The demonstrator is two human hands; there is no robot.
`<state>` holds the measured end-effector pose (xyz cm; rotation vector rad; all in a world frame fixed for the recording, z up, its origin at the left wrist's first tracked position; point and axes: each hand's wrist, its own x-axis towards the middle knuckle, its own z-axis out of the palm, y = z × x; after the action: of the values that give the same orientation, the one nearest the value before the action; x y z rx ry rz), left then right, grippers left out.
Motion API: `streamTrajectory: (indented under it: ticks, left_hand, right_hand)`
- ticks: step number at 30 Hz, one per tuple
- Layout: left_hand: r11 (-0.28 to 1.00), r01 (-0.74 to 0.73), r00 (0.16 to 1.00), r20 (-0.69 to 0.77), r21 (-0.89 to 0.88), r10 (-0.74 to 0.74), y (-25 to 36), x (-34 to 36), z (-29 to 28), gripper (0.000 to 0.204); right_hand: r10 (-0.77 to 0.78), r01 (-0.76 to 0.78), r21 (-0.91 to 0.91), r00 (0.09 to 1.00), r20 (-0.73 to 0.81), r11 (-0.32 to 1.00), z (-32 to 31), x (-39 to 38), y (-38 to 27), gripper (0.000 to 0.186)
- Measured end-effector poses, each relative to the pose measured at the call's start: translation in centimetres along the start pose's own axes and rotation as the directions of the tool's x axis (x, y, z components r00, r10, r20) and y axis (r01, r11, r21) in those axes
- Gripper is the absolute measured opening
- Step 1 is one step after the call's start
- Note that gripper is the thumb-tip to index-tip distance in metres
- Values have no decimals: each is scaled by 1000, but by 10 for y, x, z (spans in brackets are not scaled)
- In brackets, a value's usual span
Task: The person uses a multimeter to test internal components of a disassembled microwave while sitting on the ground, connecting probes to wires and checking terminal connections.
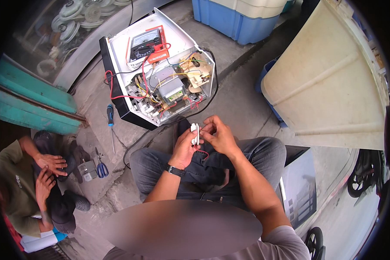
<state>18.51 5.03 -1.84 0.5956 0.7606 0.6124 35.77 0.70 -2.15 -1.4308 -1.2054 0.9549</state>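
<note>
My left hand [184, 149], with a dark watch on its wrist, grips a small white plastic part [195, 134] upright above my lap. My right hand [219, 135] is closed in a pinch at the part's right edge; what its fingertips hold is too small to make out. A thin red wire [205, 154] hangs just below the hands. Beyond them stands a microwave oven [186, 39] with its cover off, showing wires and a metal transformer [172, 89]. An analog multimeter [145, 43] lies on it, its red lead [121, 97] trailing over the side.
A blue screwdriver [111, 121], blue-handled scissors [102, 168] and a small metal part [87, 170] lie on the concrete at left. Another person [19, 186] sits there. A metal cover [301, 188] stands at my right, below a large cream bin [325, 78].
</note>
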Motion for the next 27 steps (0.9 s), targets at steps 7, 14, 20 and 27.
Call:
streamTrajectory:
  ticks: [7,14,20,27]
  left_hand:
    - [985,-74,987,-131,153,94,-17,16,-22,18]
    - [935,-194,961,-132,296,241,-11,13,-10,25]
    - [886,-222,950,-115,407,291,-8,11,-11,26]
    - [974,-223,973,-54,41,225,-10,14,-19,21]
  right_hand:
    - [-84,89,-110,995,46,990,2,2,-8,37]
    - [-128,129,-145,992,20,981,-3,3,-8,36]
    - [-168,172,-247,985,37,954,-5,1,-16,31]
    - [-159,166,-138,985,59,976,-7,2,-18,29]
